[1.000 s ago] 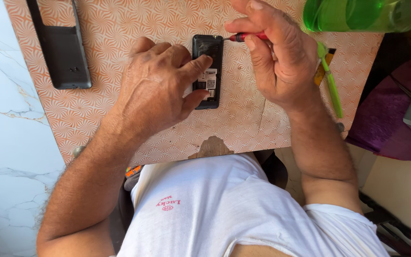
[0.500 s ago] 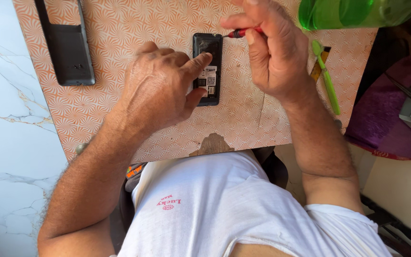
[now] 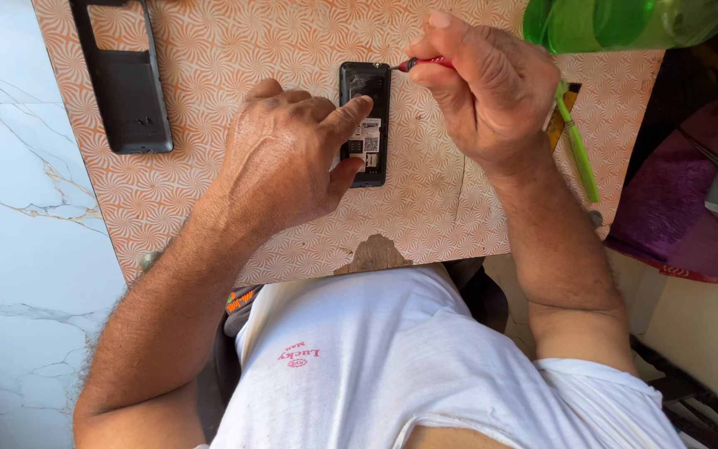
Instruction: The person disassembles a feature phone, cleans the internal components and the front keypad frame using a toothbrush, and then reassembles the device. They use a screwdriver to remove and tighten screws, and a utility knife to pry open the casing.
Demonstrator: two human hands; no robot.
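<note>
- Far left, a white marble-look surface [image 3: 10, 208] runs beside the table, nothing going on there.
- On the orange swirl-patterned tabletop [image 3: 234, 66], up in the left corner, lies a black plastic phone back cover [image 3: 126, 91], well apart from both hands.
- The person's left hand [image 3: 280, 162] rests flat-ish on the table, fingers curled loosely, index fingertip and thumb pressed on the left edge of a small black bar phone with its back off [image 3: 366, 125]. So it's pinning the phone rather than wrapping around it.
- The phone lies flat in the middle of the table, long axis running away from the person, top end furthest out. White stickers show in the open back.
- The right hand [image 3: 484, 91] is closed tight around a thin red-handled screwdriver [image 3: 421, 63], whose tip points left and meets the phone's top right corner. So the phone lies just left of the right hand's fingers, and the left hand is the one actually on it.
- Further right, a green plastic stick-like tool [image 3: 579, 150] lies on the table edge, partly under the right wrist.
- Top right, a translucent green plastic bottle [image 3: 617, 21] lies on its side.
- Off the table on the right, purple cloth [image 3: 675, 208].
</note>
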